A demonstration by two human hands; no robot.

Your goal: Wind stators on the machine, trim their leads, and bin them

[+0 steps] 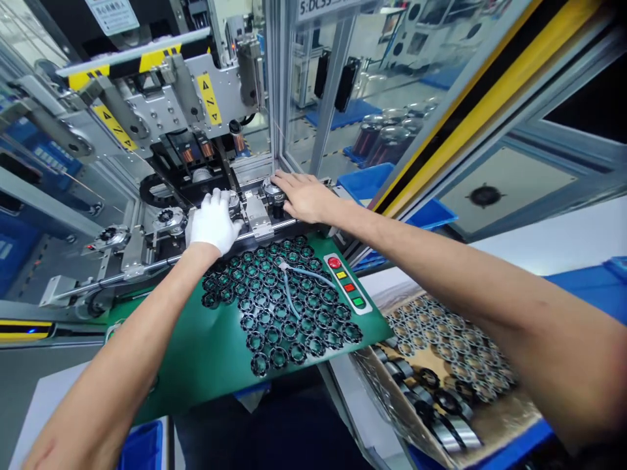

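My left hand (213, 223), in a white glove, curls over the round stator core (234, 203) on a station of the winding machine's rail. Its fingers reach over the top and its thumb points right; the palm side is hidden. Bare, my right hand (304, 198) has its fingers and thumb around another round stator core (271, 188) at the rail's right end. A metal bracket (257, 214) stands between the two stations. Farther left on the rail sit two more round cores, one at a middle station (169, 219) and one at the left end (112, 236).
Several black rings (279, 358) cover part of the green mat (196, 359), with a pale blue forked cord (290, 294) on them. A button panel (349, 284) lies right. A carton (392, 408) holds rings and metal cores. The yellow-striped machine head (161, 98) hangs above.
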